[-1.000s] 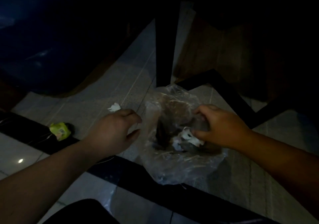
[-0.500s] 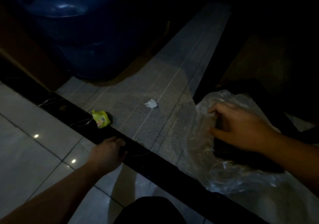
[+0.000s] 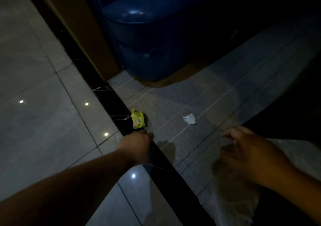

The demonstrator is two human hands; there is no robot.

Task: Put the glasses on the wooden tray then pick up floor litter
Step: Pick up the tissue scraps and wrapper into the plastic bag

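A crumpled yellow-green wrapper (image 3: 138,121) lies on the grey speckled floor against a black marble strip (image 3: 111,100). My left hand (image 3: 137,145) is stretched out just below it, fingers loosely curled, fingertips a short gap from the wrapper, nothing in it. A small white scrap of paper (image 3: 189,119) lies further right on the same floor. My right hand (image 3: 251,154) pinches the rim of a clear plastic bag (image 3: 232,203), which hangs down to the lower right. No glasses or wooden tray are in view.
A big dark-blue plastic container (image 3: 147,43) stands beyond the litter, beside a brown door frame (image 3: 76,27). Glossy pale tiles (image 3: 43,112) with light spots fill the left. The right side is dark, with black furniture (image 3: 286,118) above the bag.
My view has swung left. My left hand left the bag and moved out along the black strip to the yellow wrapper. My right hand keeps hold of the bag.
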